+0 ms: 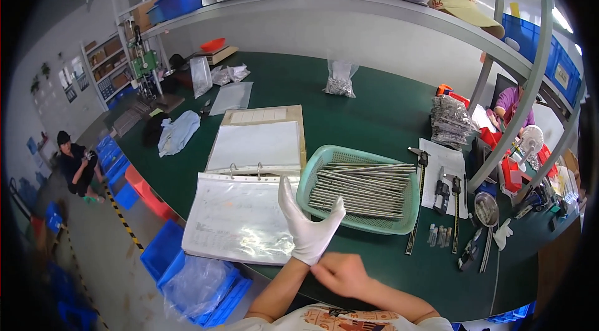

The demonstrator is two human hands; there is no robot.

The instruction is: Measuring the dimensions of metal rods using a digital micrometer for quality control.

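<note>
My left hand [311, 225] is raised over the table's near side, wearing a white glove [307, 255] with thumb and fingers spread. My bare right hand [344, 273] is closed at the wrist, pinching the glove's cuff. Behind the gloved hand lies an open ring binder [240, 219] with plastic-sleeved pages. Just right of it stands a mint-green plastic basket [362, 223] holding many thin metal rods [359, 190], mostly lying crosswise. The gloved thumb overlaps the basket's near left corner in the view.
Right of the basket are calipers [442, 195], small vials [440, 235], a metal ladle [486, 212] and another white glove [502, 234]. Bagged metal parts [450, 120] lie farther back. A shelf [349, 1] spans overhead. Blue bins [165, 250] stand left. One person [78, 165] squats left; another [515, 106] sits right.
</note>
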